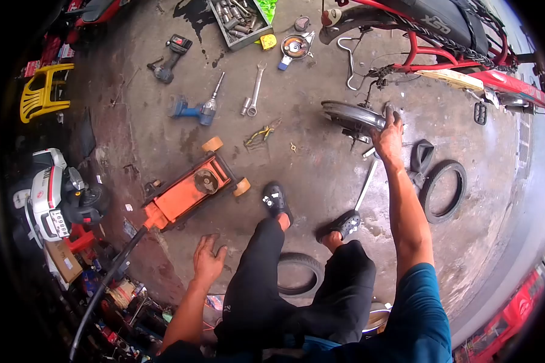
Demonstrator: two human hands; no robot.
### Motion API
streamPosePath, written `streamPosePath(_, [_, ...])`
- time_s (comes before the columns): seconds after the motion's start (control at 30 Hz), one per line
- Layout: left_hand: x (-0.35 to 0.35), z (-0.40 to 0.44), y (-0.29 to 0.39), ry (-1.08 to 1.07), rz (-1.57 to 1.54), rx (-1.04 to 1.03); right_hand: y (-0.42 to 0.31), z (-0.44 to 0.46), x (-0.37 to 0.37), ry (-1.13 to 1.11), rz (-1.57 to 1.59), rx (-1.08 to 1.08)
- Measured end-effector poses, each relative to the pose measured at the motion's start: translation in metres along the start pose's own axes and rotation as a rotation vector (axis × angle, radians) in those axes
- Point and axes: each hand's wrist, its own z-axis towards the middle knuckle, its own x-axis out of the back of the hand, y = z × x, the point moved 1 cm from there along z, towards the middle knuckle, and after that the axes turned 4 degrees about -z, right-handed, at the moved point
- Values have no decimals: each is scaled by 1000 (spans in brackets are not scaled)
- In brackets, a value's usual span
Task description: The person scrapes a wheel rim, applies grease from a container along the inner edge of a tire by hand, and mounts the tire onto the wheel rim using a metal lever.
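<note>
My right hand [389, 138] reaches out and grips the near edge of a bare wheel rim [350, 111], which has no tire on it. A hub and small metal parts show beneath the rim. My left hand [209, 259] is held low by my left knee, fingers apart and nothing in it. Close to the right hand, a long metal bar [367, 184] lies on the floor by my shoe. A black tire [443, 191] and a folded black inner tube [421, 156] lie to the right.
An orange floor jack [189, 189] stands left of my feet. Beyond it lie a blue impact wrench [195, 111], a wrench [257, 91], pliers [260, 136], a brake plate [295, 46] and a tray of sockets [241, 43]. A red motorcycle [445, 59] stands upper right; another tire [299, 273] lies between my legs.
</note>
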Motion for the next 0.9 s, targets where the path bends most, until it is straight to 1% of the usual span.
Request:
streamPosePath(0.07, [14, -19, -2, -25, -20, 31, 1, 6, -2, -87, -53, -3])
streamPosePath(0.17, [28, -30, 1, -7, -30, 72, 5, 4, -8, -71, -131, 32])
streamPosePath(0.23, [33, -44, 2, -1, -38, 113, -8, 0, 8, -88, -113, 10])
streamPosePath(0.3, [27, -57, -2, 36, -69, 161, -7, 2, 17, -151, -50, 9])
streamPosePath(0.4, [17, -83, 7, 52, -113, 267, -2, -9, 37, -201, -24, 82])
streamPosePath(0.47, [13, -105, 22, 66, -134, 293, 11, -19, 49, -184, -28, 163])
streamPosePath(0.5, [13, -116, 33, 94, -150, 319, 6, -25, 68, -275, -23, 120])
streamPosePath(0.53, [13, -128, 45, 133, -163, 339, 14, -32, 77, -292, 29, 149])
streamPosePath(0.57, [15, -142, 57, 159, -166, 373, 18, -41, 88, -353, 75, 116])
streamPosePath(0.6, [18, -154, 67, 188, -171, 407, 39, -44, 88, -492, 128, 170])
streamPosePath(0.63, [16, -169, 74, 241, -213, 416, 54, -54, 90, -485, 181, 156])
streamPosePath(0.67, [8, -186, 76, 297, -220, 445, 63, -62, 102, -516, 102, 224])
streamPosePath(0.7, [3, -200, 80, 344, -225, 470, 68, -68, 119, -662, 97, 173])
streamPosePath(0.73, [3, -214, 88, 362, -284, 523, 63, -76, 142, -694, 11, 230])
streamPosePath(0.77, [2, -227, 94, 380, -349, 569, 97, -73, 128, -764, 60, 159])
streamPosePath(0.8, [-11, -244, 92, 435, -311, 551, 55, -88, 173, -856, -19, 69])
streamPosePath(0.83, [-13, -258, 97, 452, -358, 595, 79, -87, 169, -715, -120, 205])
streamPosePath(0.9, [-24, -297, 107, 487, -463, 709, 109, -61, 168, -1044, -176, 206])
